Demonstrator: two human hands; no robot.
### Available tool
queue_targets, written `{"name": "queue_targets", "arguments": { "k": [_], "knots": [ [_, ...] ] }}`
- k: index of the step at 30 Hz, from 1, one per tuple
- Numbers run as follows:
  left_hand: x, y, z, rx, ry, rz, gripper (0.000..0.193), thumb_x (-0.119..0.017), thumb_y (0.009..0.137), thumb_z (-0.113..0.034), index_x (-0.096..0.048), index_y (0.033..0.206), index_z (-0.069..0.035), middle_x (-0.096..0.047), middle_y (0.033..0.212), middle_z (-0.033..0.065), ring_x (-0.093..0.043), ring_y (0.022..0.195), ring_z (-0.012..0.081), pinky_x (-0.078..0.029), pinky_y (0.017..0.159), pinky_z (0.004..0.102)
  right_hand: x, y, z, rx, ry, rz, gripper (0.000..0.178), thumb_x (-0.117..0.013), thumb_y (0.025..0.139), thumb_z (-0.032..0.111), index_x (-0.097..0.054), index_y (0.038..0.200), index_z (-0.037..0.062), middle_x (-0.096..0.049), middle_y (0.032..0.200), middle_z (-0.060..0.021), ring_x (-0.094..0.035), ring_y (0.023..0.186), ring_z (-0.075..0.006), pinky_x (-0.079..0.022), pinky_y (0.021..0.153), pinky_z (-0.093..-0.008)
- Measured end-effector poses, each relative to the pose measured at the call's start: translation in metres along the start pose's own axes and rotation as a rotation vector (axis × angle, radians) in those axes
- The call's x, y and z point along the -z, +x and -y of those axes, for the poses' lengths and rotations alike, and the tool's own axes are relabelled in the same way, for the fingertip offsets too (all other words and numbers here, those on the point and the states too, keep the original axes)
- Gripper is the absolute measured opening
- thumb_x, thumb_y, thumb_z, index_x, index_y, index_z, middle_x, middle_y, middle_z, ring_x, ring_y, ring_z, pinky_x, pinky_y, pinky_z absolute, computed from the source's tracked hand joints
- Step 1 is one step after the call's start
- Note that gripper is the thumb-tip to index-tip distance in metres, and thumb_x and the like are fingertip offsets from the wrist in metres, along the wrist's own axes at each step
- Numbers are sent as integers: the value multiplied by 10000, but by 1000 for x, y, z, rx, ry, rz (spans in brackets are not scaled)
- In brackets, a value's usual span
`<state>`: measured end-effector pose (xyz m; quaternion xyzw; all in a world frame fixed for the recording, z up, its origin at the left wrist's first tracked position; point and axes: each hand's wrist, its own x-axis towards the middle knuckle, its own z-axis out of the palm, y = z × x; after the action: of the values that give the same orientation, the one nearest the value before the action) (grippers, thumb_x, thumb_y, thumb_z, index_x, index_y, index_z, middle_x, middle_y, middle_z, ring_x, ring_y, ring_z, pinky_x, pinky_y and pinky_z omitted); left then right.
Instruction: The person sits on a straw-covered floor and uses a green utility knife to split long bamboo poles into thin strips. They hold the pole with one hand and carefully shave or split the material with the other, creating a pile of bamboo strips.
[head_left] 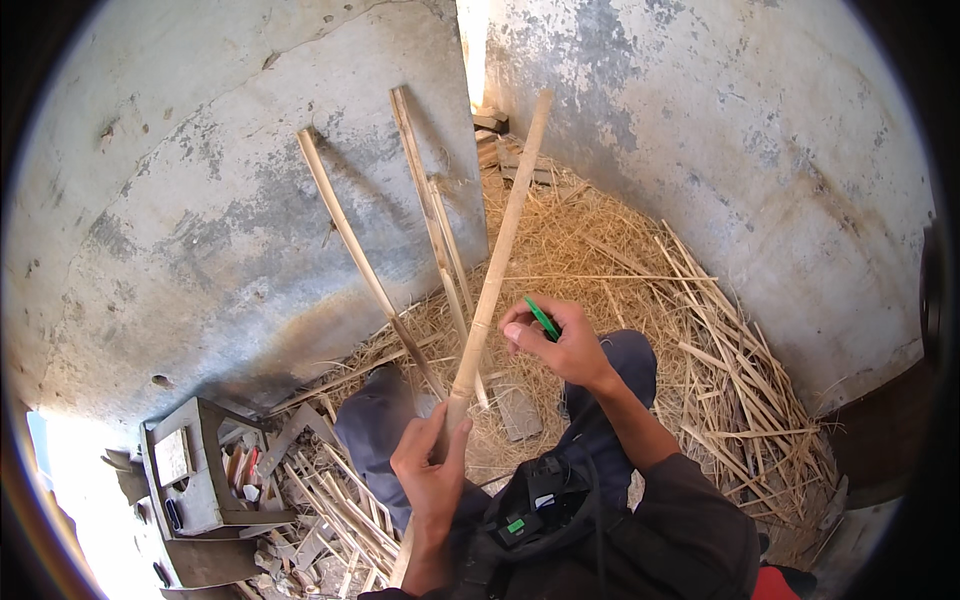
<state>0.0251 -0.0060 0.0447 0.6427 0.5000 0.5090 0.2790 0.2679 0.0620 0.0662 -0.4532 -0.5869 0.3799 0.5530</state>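
— Stool [190, 470] at the far left, is it? Grey, low, on the floor?

— Yes, a small grey stool or stand with openings in its top, and some small tools [240, 468] lying just beside it, too small to tell apart. Split bamboo strips [335, 515] are piled on the floor next to that.

— And against the wall?

— Two thin bamboo slats lean on the grey plastered wall [180, 230]: one slat [350, 245] to the left, another slat [430, 215] a little to its right, both tilted with their feet in the straw.

— Where is the long pole?

— The bamboo pole [495, 260] runs from low centre up toward the corner of the two walls, tilted slightly right at the top. The left hand [432, 470] is wrapped around its lower part, thumb and fingers closed on it.

— The right hand?

— The right hand [555, 340] sits just right of the pole at about mid-length, fingers pinched on a small green stick-like thing, a green marker [542, 318] by the look of it. Its tip points toward the pole; I cannot tell whether it touches.

— Below the hands?

— The person's knees in dark blue trousers, and a black device [535, 500] with a green patch at the chest.

— Further right?

— Straw [620, 250] covers the floor, with a heap of flat bamboo shavings [740, 400] along the right wall.
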Motion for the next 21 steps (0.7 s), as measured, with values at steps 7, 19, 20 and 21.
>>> {"name": "queue_targets", "arguments": {
  "k": [7, 19, 20, 21],
  "knots": [
    [0, -3, -3, 10, -5, 32, 349, -878, 869, -20, -794, 1205, 28, -689, 838, 85, -616, 723, 128, -472, 651, 273, -1, -2, 9, 43, -94, 29, 160, -773, 996, 176, -787, 1041, 23, -690, 728, 19, -547, 661, -39, -429, 602, -254],
    [9, 3, -1, 53, 72, 20, 315, -836, 931, -36, -780, 1234, 29, -613, 833, 23, -536, 739, 68, -409, 627, 246, 17, -8, 20, 82, -34, -199, 196, -782, 975, 143, -748, 1138, 42, -700, 856, 15, -510, 635, -29, -370, 555, -245],
    [10, 3, -2, 61, 70, 26, 316, -836, 931, -36, -779, 1236, 28, -609, 831, 20, -531, 738, 68, -403, 623, 246, 15, -7, 24, 73, -170, -215, 197, -782, 975, 147, -746, 1139, 44, -688, 830, 23, -496, 628, -20, -349, 534, -247],
    [9, 3, -3, 59, 58, 32, 316, -835, 932, -33, -778, 1237, 30, -610, 836, 19, -534, 743, 65, -407, 627, 243, 14, -7, 23, 81, -192, -191, 189, -795, 962, 146, -756, 1119, 49, -688, 829, 25, -486, 622, -25, -346, 532, -251]
  ]
}}
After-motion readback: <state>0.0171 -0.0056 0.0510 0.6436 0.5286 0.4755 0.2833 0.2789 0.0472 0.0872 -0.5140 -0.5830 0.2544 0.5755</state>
